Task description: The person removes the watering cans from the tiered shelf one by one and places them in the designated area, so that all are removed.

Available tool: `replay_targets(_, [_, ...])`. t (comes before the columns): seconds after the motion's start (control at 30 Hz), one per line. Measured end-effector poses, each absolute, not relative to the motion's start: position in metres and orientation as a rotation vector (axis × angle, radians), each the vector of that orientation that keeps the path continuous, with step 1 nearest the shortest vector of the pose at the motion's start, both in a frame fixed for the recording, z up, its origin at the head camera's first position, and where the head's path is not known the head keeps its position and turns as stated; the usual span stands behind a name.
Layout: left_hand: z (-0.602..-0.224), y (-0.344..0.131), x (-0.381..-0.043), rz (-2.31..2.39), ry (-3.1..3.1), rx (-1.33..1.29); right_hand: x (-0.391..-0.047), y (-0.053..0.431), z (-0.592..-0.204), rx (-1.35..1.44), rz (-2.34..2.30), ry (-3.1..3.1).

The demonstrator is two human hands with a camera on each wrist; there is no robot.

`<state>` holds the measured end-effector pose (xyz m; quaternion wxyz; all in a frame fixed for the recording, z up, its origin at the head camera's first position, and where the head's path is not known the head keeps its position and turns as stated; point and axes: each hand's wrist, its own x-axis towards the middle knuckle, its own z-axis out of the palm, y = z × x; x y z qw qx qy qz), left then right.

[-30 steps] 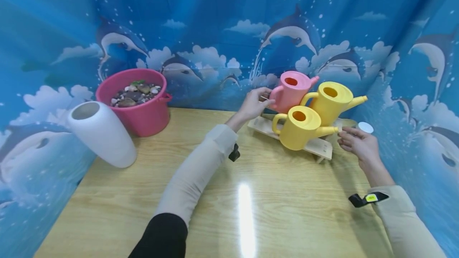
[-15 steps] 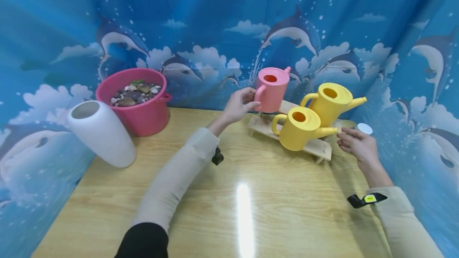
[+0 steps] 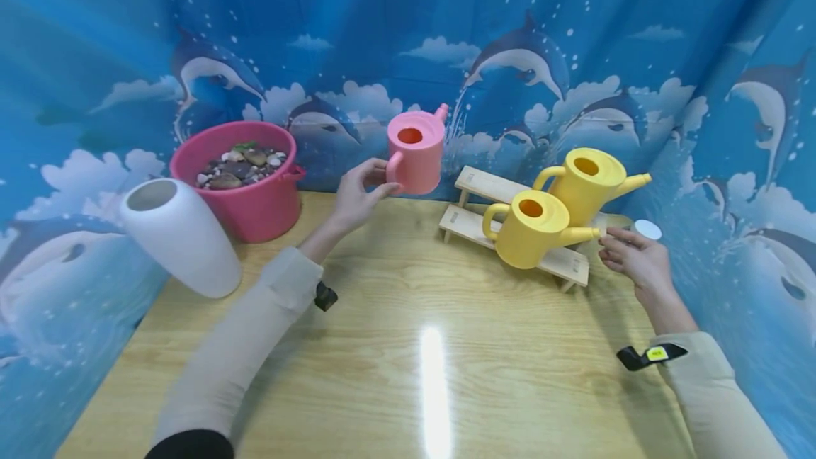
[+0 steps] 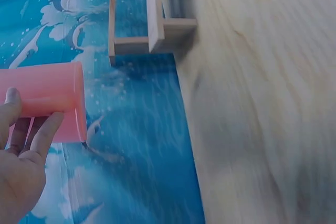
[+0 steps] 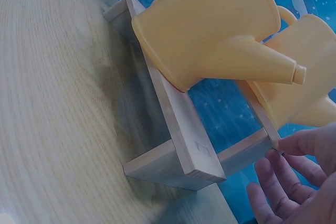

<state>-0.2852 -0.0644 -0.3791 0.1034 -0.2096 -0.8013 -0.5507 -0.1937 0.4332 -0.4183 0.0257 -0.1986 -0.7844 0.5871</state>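
The left hand [image 3: 358,198], at 11 o'clock from the middle of the desk [image 3: 357,367], has the pink can [image 3: 422,165] by its handle, thumb and fingers closed round it; the can hangs upright in the air at 12 o'clock, spout towards 1. The right hand [image 3: 640,261], between 2 and 3 o'clock, has partly bent fingers, tips at the end of the stand [image 3: 468,224]; I cannot tell whether they pinch it or only touch. To carry the can well, I would grip the handle firmly, hold the base level and clear of the stand, and brace the stand lightly. At 2 o'clock, that stand bears the front yellow can [image 3: 524,239] on its lower step and the rear yellow can [image 3: 583,190] on its upper one. Farther out, the bucket [image 3: 264,214] of stones [image 3: 236,170] stands at 10, the vase [image 3: 185,239] just past 9. Counted: three cans, one pink and two yellow; one two-step stand; one bucket; one vase; the stones are too many to count surely.
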Motion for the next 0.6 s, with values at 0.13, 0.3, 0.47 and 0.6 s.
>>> replay_targets(0.13, [-0.384,-0.087,-0.273,-1.632,-2.366,-0.534,-0.192,0.434,-0.416,-0.607,1.833,-2.421])
replay_targets(0.3, [-0.398,-0.111,-0.259,-1.633,-2.393,-0.44,-0.192,0.434,-0.416,-0.601,1.845,-2.423])
replay_targets(0.47, [-0.417,-0.131,-0.25,-1.605,-2.416,-0.335,-0.191,0.434,-0.415,-0.599,1.822,-2.449])
replay_targets(0.6, [-0.431,-0.144,-0.247,-1.587,-2.451,-0.262,-0.191,0.433,-0.415,-0.596,1.846,-2.431])
